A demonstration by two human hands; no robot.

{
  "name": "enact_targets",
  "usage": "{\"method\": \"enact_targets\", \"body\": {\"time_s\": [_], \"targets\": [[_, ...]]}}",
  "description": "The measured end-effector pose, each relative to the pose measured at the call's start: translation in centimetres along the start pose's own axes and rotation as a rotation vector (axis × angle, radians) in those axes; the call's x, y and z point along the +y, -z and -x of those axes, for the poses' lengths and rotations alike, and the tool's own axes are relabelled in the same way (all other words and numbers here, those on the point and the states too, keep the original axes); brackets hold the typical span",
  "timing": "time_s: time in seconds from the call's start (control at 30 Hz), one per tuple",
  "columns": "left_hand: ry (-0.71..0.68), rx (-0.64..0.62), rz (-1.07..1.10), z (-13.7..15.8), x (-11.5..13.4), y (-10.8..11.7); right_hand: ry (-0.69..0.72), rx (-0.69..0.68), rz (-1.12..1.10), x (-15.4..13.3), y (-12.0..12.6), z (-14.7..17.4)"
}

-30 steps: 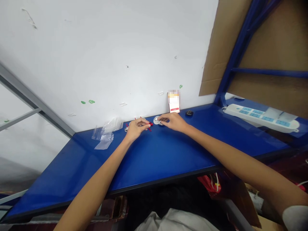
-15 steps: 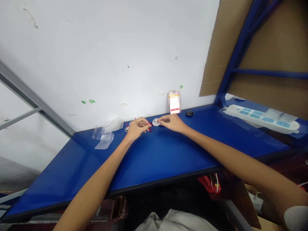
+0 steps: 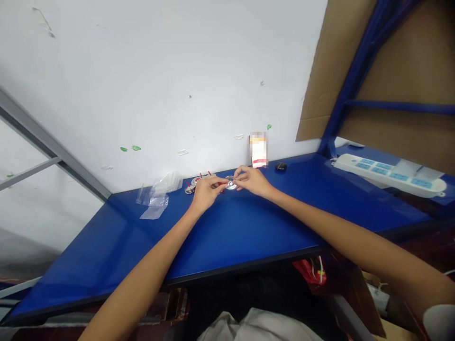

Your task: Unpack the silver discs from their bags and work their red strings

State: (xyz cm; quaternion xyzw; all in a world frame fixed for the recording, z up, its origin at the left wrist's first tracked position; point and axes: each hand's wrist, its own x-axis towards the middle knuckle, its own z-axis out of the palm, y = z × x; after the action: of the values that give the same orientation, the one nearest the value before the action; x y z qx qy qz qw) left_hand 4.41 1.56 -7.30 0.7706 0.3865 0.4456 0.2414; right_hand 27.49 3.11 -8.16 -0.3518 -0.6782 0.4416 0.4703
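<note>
Between my fingertips is a small round disc (image 3: pixel 233 185), silvery white with a shiny centre. My right hand (image 3: pixel 253 182) pinches the disc at its right edge. In the fingers of my left hand (image 3: pixel 206 193) is a small thin red piece (image 3: pixel 223 184), its tip meeting the disc's left side; its exact kind is too small to tell. Behind my left hand, partly hidden by it, several white round pieces with red parts (image 3: pixel 195 182) lie on the blue table (image 3: pixel 227 237).
Clear plastic bags (image 3: pixel 156 199) lie at the left back of the table. A lit, phone-like screen (image 3: pixel 259 154) leans on the wall (image 3: pixel 213 57). Right of it sits a small black object (image 3: pixel 280 166). A white power strip (image 3: pixel 387 176) lies at far right, by a blue frame (image 3: pixel 343 90).
My left hand has shifted slightly right, bringing the red piece up to the disc. My right hand has raised its fingers a little, and the disc's shiny centre now shows.
</note>
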Motion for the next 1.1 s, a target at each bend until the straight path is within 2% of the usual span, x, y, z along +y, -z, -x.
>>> {"method": "enact_targets", "body": {"time_s": [0.17, 0.27, 0.57, 0.77, 0.87, 0.97, 1.1], "targets": [[-0.085, 0.054, -0.136, 0.1, 0.1, 0.1, 0.02, -0.01, -0.077, 0.1, -0.7, 0.0], [-0.132, 0.044, -0.21, 0.2, 0.1, 0.4, 0.035, -0.009, -0.077, 0.0, -1.0, 0.2], [-0.14, 0.051, -0.24, 0.3, 0.3, 0.4, 0.053, -0.031, -0.148, -0.8, -1.1, 0.5], [-0.091, 0.098, -0.134, 0.4, 0.8, 0.1, 0.052, -0.06, -0.069, -1.1, -0.9, 0.6], [0.011, 0.125, 0.018, 0.4, 1.2, -0.1, 0.058, -0.043, -0.073, -1.0, -0.8, 0.6], [0.137, 0.099, 0.193, 0.2, 1.4, -0.3, 0.082, -0.02, -0.071, -1.0, -0.8, 0.7], [0.211, 0.113, 0.325, 0.2, 1.8, -0.7, 0.156, 0.017, -0.016, -1.3, -1.0, 0.9]]}}
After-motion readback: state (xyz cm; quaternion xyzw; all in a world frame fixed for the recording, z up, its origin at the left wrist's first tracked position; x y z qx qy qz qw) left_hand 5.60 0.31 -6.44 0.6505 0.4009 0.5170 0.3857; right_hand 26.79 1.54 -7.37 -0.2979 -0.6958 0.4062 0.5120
